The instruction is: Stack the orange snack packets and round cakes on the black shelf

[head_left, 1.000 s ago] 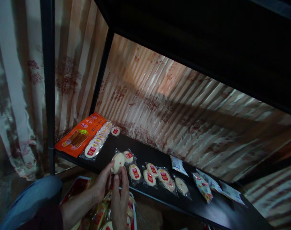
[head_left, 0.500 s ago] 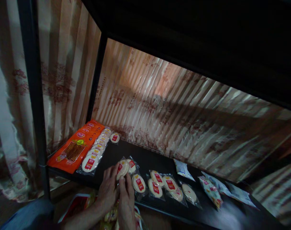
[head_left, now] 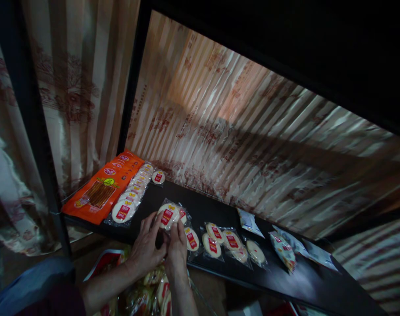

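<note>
Above the front part of the black shelf (head_left: 206, 210), a round white packet with a red label (head_left: 167, 216) is held between both hands. My left hand (head_left: 150, 243) has its fingers closed on the packet's left side. My right hand (head_left: 176, 245) grips its lower right edge. Partly behind it is another round packet (head_left: 182, 215); a further one (head_left: 191, 239) lies just right of my right hand. Left of the hands, a row of overlapping round packets (head_left: 134, 195) runs beside the orange bags (head_left: 103, 188). One single packet (head_left: 158, 177) lies at the row's back end.
Several round packets (head_left: 232, 240) lie right of the hands. Farther right are a white pouch (head_left: 250, 222), a patterned pouch (head_left: 282, 251) and more pouches. More packets (head_left: 144, 294) sit below the shelf. A black post (head_left: 38, 123) stands left; a printed curtain (head_left: 200, 118) hangs behind.
The held packet has turned so its label faces the camera more fully. The view has shifted, and more of the packets below the shelf shows.
</note>
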`<state>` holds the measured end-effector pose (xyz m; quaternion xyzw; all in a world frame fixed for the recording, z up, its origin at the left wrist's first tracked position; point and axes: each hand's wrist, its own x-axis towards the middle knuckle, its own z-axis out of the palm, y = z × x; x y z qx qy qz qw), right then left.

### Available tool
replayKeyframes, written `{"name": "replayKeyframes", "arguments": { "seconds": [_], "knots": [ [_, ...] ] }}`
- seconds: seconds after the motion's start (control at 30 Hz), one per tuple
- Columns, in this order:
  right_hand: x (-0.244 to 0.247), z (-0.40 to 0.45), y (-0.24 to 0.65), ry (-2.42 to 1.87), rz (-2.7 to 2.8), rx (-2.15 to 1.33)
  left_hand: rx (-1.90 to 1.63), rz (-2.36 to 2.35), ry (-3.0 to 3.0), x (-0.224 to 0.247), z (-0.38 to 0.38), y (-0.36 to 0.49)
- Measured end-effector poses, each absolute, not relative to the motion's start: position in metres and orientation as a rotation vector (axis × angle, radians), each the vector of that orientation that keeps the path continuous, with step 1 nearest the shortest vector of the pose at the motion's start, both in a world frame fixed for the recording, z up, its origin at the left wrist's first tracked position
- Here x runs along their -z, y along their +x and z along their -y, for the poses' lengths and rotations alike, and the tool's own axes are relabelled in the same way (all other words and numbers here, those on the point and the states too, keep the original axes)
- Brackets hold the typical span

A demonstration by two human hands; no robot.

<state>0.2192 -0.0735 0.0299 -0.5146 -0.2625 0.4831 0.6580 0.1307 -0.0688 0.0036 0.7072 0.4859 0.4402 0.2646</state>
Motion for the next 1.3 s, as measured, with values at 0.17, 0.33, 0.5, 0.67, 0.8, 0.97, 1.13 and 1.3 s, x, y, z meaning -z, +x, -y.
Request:
{"name": "replayKeyframes", "arguments": {
  "seconds": [0.17,0.33,0.5,0.67,0.8,0.97,1.13,1.3],
  "knots": [
    [-0.019,0.060,0.224,-1.175,0.576,-1.074,-1.292,-1.302,1.831,0.006,0.061,0.128],
    [-0.012,0.044,0.222,-1.220,0.555,-1.067,-1.322,-1.356,1.834,0.009,0.044,0.126],
    [-0.005,0.029,0.222,-1.277,0.695,-1.046,-1.372,-1.377,1.844,0.013,0.030,0.127],
    [0.006,0.016,0.227,-1.360,0.789,-1.002,-1.389,-1.394,1.843,0.018,0.018,0.132],
    [0.010,0.004,0.226,-1.423,0.770,-0.921,-1.373,-1.403,1.827,0.016,0.008,0.134],
    [0.010,-0.012,0.223,-1.420,0.801,-0.899,-1.321,-1.446,1.792,0.010,-0.003,0.136],
    [0.012,-0.029,0.222,-1.407,0.818,-0.884,-1.305,-1.446,1.751,0.009,-0.016,0.138],
    [0.021,-0.049,0.225,-1.484,0.847,-0.841,-1.326,-1.425,1.653,0.021,-0.034,0.144]
  ]
}}
